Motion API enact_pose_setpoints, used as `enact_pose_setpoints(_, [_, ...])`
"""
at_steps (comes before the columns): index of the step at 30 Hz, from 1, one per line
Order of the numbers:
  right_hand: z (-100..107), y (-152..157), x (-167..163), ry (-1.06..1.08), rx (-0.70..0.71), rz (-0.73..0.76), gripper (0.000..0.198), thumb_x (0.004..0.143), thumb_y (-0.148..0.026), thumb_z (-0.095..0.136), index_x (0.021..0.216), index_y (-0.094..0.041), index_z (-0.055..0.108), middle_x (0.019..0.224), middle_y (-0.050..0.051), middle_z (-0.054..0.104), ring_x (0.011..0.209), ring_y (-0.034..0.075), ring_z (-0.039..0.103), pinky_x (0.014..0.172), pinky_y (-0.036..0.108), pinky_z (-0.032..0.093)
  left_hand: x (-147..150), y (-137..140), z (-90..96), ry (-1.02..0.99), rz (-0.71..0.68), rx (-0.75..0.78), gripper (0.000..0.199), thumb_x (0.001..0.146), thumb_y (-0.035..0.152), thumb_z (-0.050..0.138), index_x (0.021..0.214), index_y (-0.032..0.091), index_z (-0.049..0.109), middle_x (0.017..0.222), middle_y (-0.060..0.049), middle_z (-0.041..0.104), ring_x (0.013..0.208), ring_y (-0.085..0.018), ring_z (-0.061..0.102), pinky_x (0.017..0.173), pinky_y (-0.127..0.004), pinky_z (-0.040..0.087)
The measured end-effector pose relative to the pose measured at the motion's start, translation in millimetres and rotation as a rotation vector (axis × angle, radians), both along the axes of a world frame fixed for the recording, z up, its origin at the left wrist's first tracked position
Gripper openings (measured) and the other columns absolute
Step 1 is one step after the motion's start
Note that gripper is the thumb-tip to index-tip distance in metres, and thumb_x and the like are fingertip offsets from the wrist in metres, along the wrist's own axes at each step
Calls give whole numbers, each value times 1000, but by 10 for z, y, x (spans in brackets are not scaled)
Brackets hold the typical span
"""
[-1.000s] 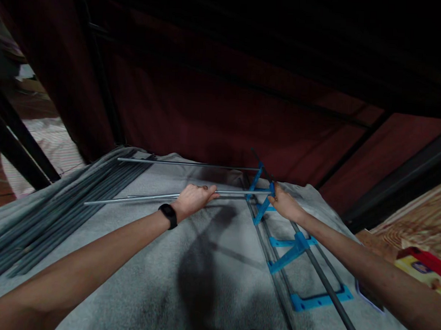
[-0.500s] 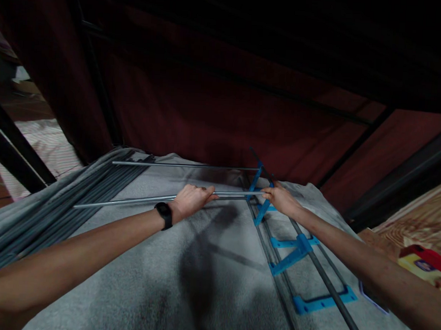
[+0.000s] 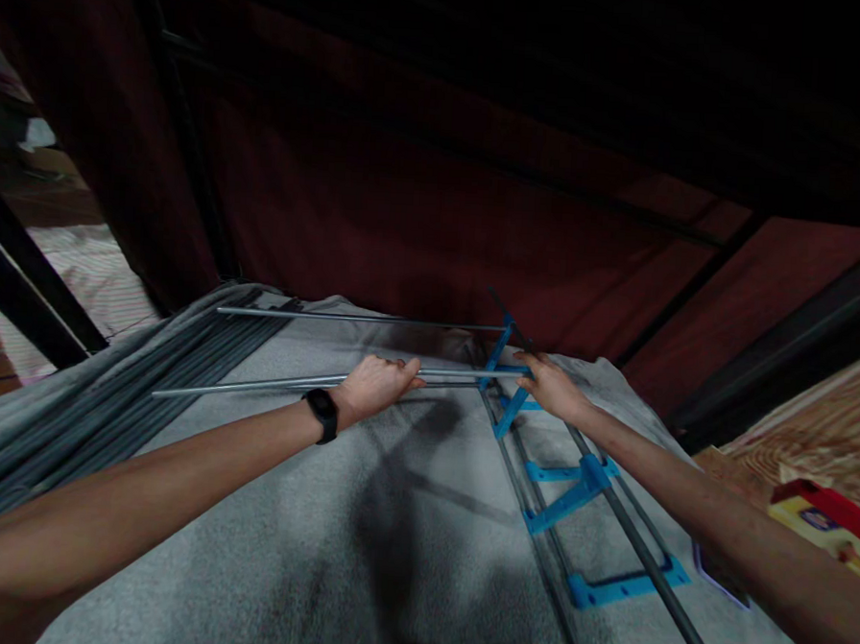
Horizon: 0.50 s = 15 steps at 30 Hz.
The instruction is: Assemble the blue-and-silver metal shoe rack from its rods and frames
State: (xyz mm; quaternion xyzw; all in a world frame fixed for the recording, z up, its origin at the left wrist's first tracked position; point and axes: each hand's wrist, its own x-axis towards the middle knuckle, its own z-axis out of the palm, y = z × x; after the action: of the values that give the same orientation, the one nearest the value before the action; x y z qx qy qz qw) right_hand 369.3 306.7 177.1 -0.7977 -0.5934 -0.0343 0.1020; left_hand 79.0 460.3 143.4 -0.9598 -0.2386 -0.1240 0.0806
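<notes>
My left hand [image 3: 377,388], with a black band on its wrist, is closed around a thin grey metal rod [image 3: 229,387] that runs from the left toward a blue plastic connector [image 3: 510,415]. Over at that joint, my right hand [image 3: 552,388] pinches the connector where the rod's end meets it; the fingertips partly hide the contact. The connector belongs to a rack of grey tubes [image 3: 635,530] with several blue brackets [image 3: 628,590], lying on a grey blanket. Another rod [image 3: 358,318] reaches left from the rack's far end.
A bundle of loose grey tubes [image 3: 143,418] lies along the left of the blanket [image 3: 295,546]. Dark red fabric [image 3: 378,214] on a black frame rises behind. At right sit a red and yellow box [image 3: 823,520] and a wood-grain surface [image 3: 785,432].
My right fingers have shifted from the rod's tip onto the blue connector. The held rod has slid slightly right and its left end sits a little higher.
</notes>
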Motion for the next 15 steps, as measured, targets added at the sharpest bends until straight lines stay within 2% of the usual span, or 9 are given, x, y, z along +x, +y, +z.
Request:
enact_pose_setpoints(2, [-11, -13, 5, 12, 54, 12, 66, 86, -16, 59, 149, -20, 40, 145, 15, 49, 124, 27, 55, 100, 35, 45, -8, -16, -22, -22, 16, 14, 34, 100, 43, 37, 107, 16, 57, 90, -13, 71, 77, -23, 69, 67, -30, 47])
enact_pose_setpoints(4, [-13, -25, 3, 33, 77, -10, 72, 84, -17, 60, 151, -18, 33, 142, 16, 52, 123, 29, 56, 98, 35, 45, -48, -39, -30, -52, 40, 41, 30, 100, 36, 38, 112, 17, 57, 95, -12, 69, 82, -23, 68, 72, -31, 47])
enact_pose_setpoints(9, [26, -44, -10, 128, -10, -171, 72, 84, -19, 60, 149, -12, 33, 104, 14, 71, 93, 27, 67, 79, 30, 49, -301, -184, -65, -175, 19, 173, 42, 96, 28, 44, 137, 19, 48, 122, -17, 59, 114, -30, 56, 95, -42, 42])
enact_pose_setpoints(12, [40, -53, -4, 217, -9, -182, 65, 83, -21, 60, 144, -12, 40, 87, 7, 71, 77, 23, 67, 71, 28, 48, -545, -374, -250, -163, -72, 218, 42, 95, 18, 43, 137, 21, 49, 134, -17, 54, 127, -31, 47, 103, -46, 37])
enact_pose_setpoints(15, [1, -69, 42, 300, 47, -159, 58, 79, -29, 66, 133, -14, 51, 75, 4, 68, 65, 20, 62, 63, 29, 48, -872, -573, -603, -69, -165, 133, 34, 95, 14, 42, 125, 21, 57, 128, -12, 58, 122, -26, 51, 102, -41, 40])
